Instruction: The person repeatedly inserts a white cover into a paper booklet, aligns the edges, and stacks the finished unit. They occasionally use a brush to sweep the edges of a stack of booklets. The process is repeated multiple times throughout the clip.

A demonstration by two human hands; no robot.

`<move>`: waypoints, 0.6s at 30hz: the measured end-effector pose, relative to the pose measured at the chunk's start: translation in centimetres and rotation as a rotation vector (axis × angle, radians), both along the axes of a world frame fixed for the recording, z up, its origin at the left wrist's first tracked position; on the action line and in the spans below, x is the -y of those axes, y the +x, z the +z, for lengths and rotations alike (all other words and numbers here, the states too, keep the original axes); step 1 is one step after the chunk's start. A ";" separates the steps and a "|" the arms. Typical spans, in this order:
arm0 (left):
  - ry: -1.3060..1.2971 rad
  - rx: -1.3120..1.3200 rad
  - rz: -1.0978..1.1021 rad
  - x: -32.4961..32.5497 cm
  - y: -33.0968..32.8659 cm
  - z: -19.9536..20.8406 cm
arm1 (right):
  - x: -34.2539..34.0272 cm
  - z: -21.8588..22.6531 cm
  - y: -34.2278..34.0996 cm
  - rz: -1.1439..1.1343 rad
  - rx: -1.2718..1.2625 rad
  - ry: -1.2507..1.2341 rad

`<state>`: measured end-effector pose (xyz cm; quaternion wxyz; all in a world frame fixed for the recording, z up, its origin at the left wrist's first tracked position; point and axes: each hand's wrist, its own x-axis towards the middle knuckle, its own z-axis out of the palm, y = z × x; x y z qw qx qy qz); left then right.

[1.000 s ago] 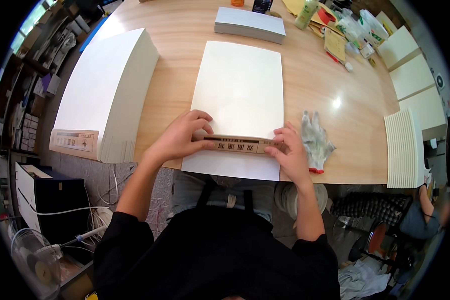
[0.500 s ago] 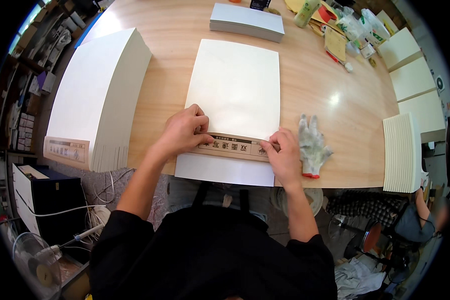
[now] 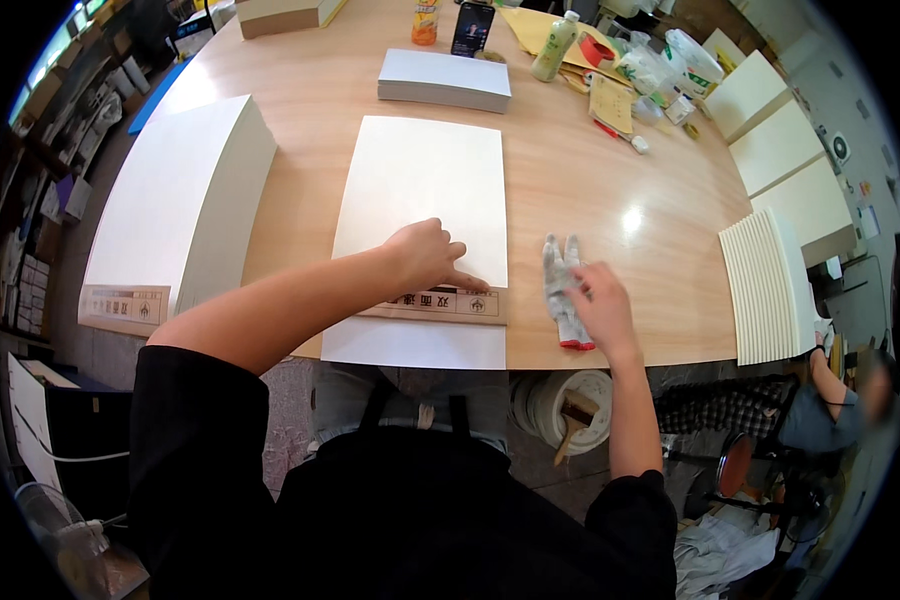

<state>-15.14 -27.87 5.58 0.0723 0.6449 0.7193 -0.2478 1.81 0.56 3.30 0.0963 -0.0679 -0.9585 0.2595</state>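
A brown printed paper strip (image 3: 445, 312) lies across the near part of a white sheet (image 3: 425, 180) in front of me. A white paper edge (image 3: 415, 346) shows below the strip, toward the table's front. My left hand (image 3: 428, 260) reaches across from the left, one finger stretched onto the strip's right part and the others loosely bent. It holds nothing. To the right, my right hand (image 3: 605, 310) is over a grey-white work glove (image 3: 561, 270) with a red cuff, thumb and fingers apart. I cannot tell whether it touches the glove.
A tall paper stack (image 3: 170, 190) with a brown strip stands left. Beyond the sheet lie a smaller stack (image 3: 442, 78), a phone (image 3: 471, 30) and bottles (image 3: 555, 45). Cream stacks (image 3: 770, 290) line the right edge. A bucket (image 3: 580, 410) with brushes stands below; another person (image 3: 825, 400) is at right.
My right hand has let go of the strip and moved right to the glove. The left hand has slid rightward along the strip, one finger now stretched out. The whole view has shifted.
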 end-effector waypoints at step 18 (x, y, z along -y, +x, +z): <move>0.098 0.093 0.043 -0.6 -1.1 -2.3 | 23.7 -5.0 -4.2 0.749 -0.243 0.386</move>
